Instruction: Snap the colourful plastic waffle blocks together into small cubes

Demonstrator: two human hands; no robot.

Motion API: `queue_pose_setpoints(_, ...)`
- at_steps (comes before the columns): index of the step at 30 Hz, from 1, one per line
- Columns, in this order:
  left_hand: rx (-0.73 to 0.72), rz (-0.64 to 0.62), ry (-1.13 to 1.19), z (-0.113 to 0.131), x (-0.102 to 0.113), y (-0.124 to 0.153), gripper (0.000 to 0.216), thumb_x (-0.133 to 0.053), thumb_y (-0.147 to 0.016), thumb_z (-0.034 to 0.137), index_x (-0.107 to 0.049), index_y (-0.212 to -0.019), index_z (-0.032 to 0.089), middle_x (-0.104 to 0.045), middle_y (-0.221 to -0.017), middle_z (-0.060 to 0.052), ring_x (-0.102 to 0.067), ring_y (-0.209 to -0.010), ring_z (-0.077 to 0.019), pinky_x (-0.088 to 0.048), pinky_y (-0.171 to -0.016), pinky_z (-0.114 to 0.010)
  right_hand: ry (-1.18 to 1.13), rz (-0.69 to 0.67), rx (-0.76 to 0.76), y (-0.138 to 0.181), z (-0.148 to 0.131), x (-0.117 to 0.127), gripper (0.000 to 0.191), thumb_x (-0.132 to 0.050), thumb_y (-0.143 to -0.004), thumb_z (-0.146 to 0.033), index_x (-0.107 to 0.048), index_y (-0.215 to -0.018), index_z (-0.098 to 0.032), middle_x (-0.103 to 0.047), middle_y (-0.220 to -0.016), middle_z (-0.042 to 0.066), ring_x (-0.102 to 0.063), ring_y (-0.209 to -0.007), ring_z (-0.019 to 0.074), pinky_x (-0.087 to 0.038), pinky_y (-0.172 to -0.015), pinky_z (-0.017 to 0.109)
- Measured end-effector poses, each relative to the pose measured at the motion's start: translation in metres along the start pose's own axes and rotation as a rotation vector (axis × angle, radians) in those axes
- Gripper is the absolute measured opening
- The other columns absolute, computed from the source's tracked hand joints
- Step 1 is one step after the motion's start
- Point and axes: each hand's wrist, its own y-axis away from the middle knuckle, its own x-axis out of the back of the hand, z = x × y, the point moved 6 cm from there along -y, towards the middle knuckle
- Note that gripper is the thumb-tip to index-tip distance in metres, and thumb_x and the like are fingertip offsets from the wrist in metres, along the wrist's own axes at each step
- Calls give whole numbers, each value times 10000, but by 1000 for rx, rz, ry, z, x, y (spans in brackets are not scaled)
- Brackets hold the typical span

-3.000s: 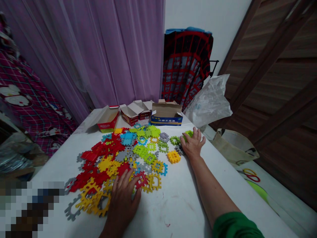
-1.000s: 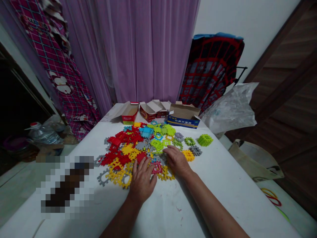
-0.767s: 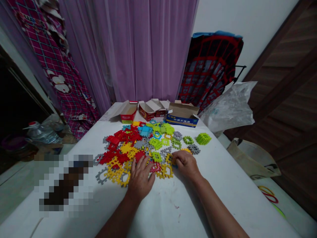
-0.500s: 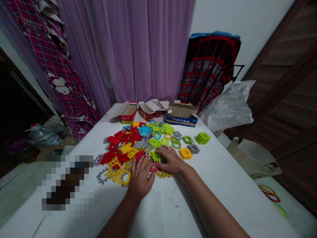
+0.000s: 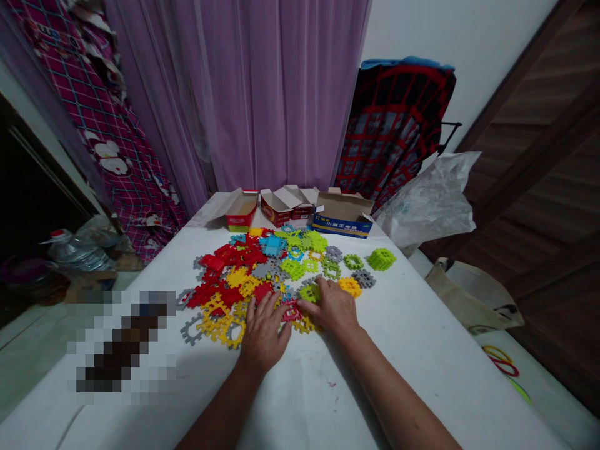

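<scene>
A heap of flat plastic interlocking building pieces in red, yellow, grey, blue and green covers the middle of the table. My left hand [image 5: 265, 332] lies open and flat at the near edge of the heap, its fingertips by a red piece [image 5: 264, 291]. My right hand [image 5: 338, 307] has thumb and fingers around a green interlocking piece [image 5: 309, 292] at the right side of the heap. Close by that hand lie a yellow stack [image 5: 349, 287] and a grey stack [image 5: 364, 279] of pieces. A taller green stack [image 5: 381, 259] stands farther right.
Along the table's far edge stand a red-and-green box [image 5: 242, 220], dark red boxes [image 5: 277, 215] and a blue battery box [image 5: 341, 225], all with raised flaps. A clear plastic bag [image 5: 431, 203] hangs beyond the right edge. A blurred-out object [image 5: 126, 344] lies on the left.
My right hand has shifted right with the green piece, away from the middle of the heap. My left hand stays nearly in place. The view has moved slightly.
</scene>
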Motion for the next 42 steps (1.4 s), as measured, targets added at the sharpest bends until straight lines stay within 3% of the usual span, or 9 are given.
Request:
queue_pose_setpoints(4, 5, -4, 5, -2, -1, 1, 330, -565, -898, 304, -656, -1215, 292, -573, -1448, -66, -498, -1363, -274, -255, -1207, -576, 3, -46, -12, 11, 5, 0, 498, -613, -830, -637, -664, -1108, -228, -723, -942, 103, -672, -850, 243, -451, -696, 313)
queue_pose_setpoints(8, 4, 3, 9, -1, 0, 0, 318, -565, -896, 298, -666, -1198, 293, -586, -1434, -66, -509, -1353, -278, -253, -1206, -578, -123, -124, 143, 13, 24, 6, 196, -585, -871, -344, -733, -977, -273, -728, -1030, 50, -668, -943, 207, -474, -800, 305)
queue_pose_setpoints(13, 0, 4, 11, -1, 0, 0, 313, -561, -901, 305, -663, -1197, 296, -582, -1439, -61, -506, -1356, -275, -250, -1205, -579, -243, -183, 413, 7, 25, 10, 525, -689, -732, -222, -653, -1254, -259, -591, -1403, 79, -460, -1334, 302, -365, -1070, 465)
queue_pose_setpoints(16, 5, 21, 8, 1, 0, 0, 312, -558, -896, 296, -667, -1189, 288, -587, -1433, -66, -505, -1356, -274, -237, -1212, -570, -246, -217, 423, 3, 20, 3, 510, -675, -740, -216, -643, -1248, -252, -660, -1275, 85, -502, -1257, 291, -371, -1034, 463)
queue_pose_setpoints(20, 34, 57, 1, 2, 0, 1, 298, -543, -890, 266, -677, -1156, 277, -593, -1426, -69, -498, -1362, -273, -217, -1217, -566, -276, -117, 331, 6, 25, -3, 487, -658, -736, -230, -636, -1222, -211, -680, -1130, 94, -570, -1073, 254, -410, -956, 408)
queue_pose_setpoints(26, -7, 51, -21, -1, -2, 2, 303, -549, -902, 294, -660, -1185, 282, -600, -1419, -68, -512, -1351, -260, -234, -1213, -544, -265, -50, 367, 11, 27, 0, 483, -634, -744, -281, -621, -1222, -211, -584, -1390, 122, -432, -1319, 324, -305, -1059, 498)
queue_pose_setpoints(31, -30, 43, -52, 0, -1, 1, 303, -550, -908, 294, -660, -1189, 272, -597, -1421, -83, -534, -1330, -274, -238, -1208, -554, -211, -156, 376, 3, 17, 1, 438, -646, -739, -277, -629, -1172, -209, -676, -1236, 99, -446, -1299, 325, -290, -1026, 506)
queue_pose_setpoints(37, -41, 61, -87, 1, 1, 1, 300, -544, -910, 282, -659, -1186, 265, -600, -1416, -88, -535, -1330, -276, -248, -1204, -556, -241, 20, 311, 4, 22, 9, 394, -731, -746, -377, -662, -1101, -219, -708, -1094, 88, -566, -1111, 283, -363, -958, 430)
queue_pose_setpoints(42, -111, 49, -158, -1, -2, 3, 315, -559, -899, 287, -655, -1199, 275, -604, -1414, -80, -548, -1317, -275, -261, -1200, -546, -286, 278, 164, 1, 67, 22, 358, -712, -774, -466, -702, -1039, -226, -728, -1089, 103, -637, -1031, 268, -453, -883, 381)
